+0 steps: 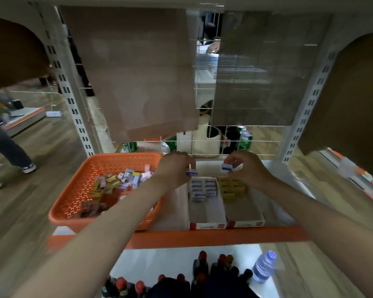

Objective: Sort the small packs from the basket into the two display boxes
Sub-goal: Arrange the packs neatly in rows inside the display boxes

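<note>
An orange basket (91,168) on the shelf's left holds several mixed small packs (116,181). Right of it stand two display boxes: the left box (207,214) has white-and-blue packs stacked at its far end, the right box (244,211) has yellow packs at its far end. My left hand (177,166) is above the left box's far end, gripping a white-and-blue pack (191,172). My right hand (244,166) is above the right box's far end, pinching a blue-and-white pack (227,168).
The shelf has an orange front edge (202,235) and a wire grid back with cardboard sheets (138,72). Green cans (244,139) stand behind the grid. Dark bottles (202,267) and a water bottle (264,266) sit on the lower shelf. A person's legs (7,145) are at left.
</note>
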